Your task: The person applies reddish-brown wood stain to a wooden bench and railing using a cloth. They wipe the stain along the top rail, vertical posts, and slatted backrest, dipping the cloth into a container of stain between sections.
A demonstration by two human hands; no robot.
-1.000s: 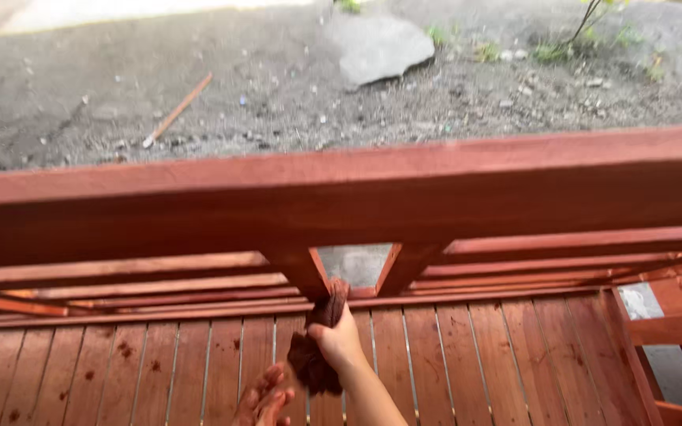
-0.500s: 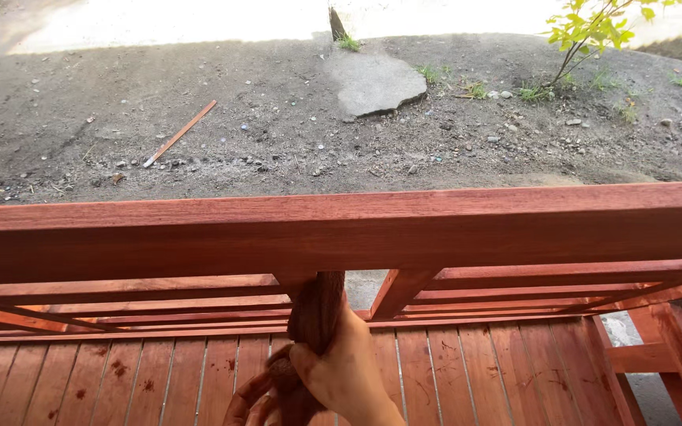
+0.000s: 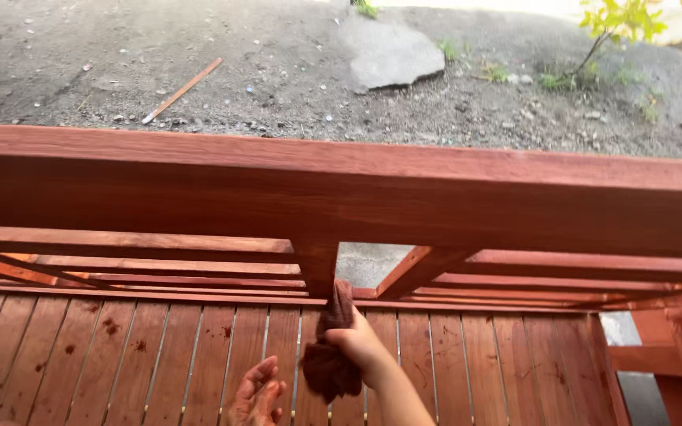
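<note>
A dark, stain-soaked rag [image 3: 331, 356] is grasped in the right hand [image 3: 361, 345] and is pressed up against the foot of the short upright post [image 3: 316, 268] under the top rail [image 3: 341, 193]. The rag's upper end touches the post; its bulk hangs below the fist at 6 o'clock. The left hand [image 3: 256, 392] is held released, fingers spread and slightly curled, just beside the rag at 8 o'clock; nothing is held in it.

Progress, as judged from the surfaces:
1. The top rail and the lower rails [image 3: 144, 264] are seen in an even deep red-brown, so their coating appears done.
2. The diagonal brace [image 3: 412, 270] at 3 o'clock of the post looks coated as well.
3. The deck boards [image 3: 80, 355] carry dark drips at 9 o'clock of the hands and appear streaky.
4. The post is in hand now; whether its far faces are covered cannot be told.

Beyond the rail, gravel ground [image 3: 278, 79], a flat grey stone [image 3: 387, 54] and a loose wooden stick [image 3: 181, 90] are visible.
</note>
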